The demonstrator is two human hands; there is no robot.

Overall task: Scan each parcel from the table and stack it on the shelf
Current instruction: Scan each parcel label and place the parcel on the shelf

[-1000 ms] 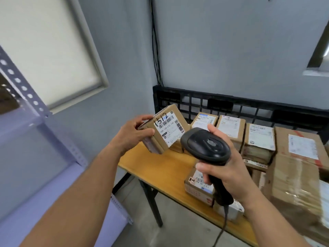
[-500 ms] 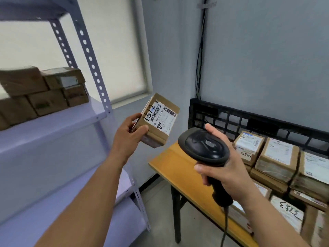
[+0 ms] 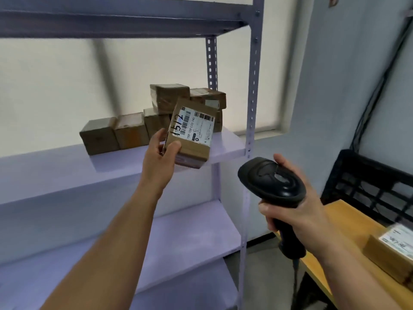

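My left hand [image 3: 161, 156] grips a small cardboard parcel [image 3: 193, 139] marked "1512" on its white label. I hold it tilted in the air just in front of the middle board of the lilac metal shelf [image 3: 67, 166]. Several brown parcels [image 3: 138, 128] are stacked on that board, two layers high at the right end. My right hand [image 3: 297, 206] grips the handle of a black barcode scanner [image 3: 271, 183], lower and to the right of the parcel, with its head facing the shelf.
The shelf's perforated upright [image 3: 251, 104] stands between the two hands. At the lower right is the wooden table [image 3: 348, 222] with one labelled parcel [image 3: 391, 249] and a black plastic crate [image 3: 375, 189] behind it. Cables [image 3: 377, 90] run down the wall.
The view has swung left from the table to the shelf. My left hand has carried the parcel up to the middle board. My right hand still holds the scanner.
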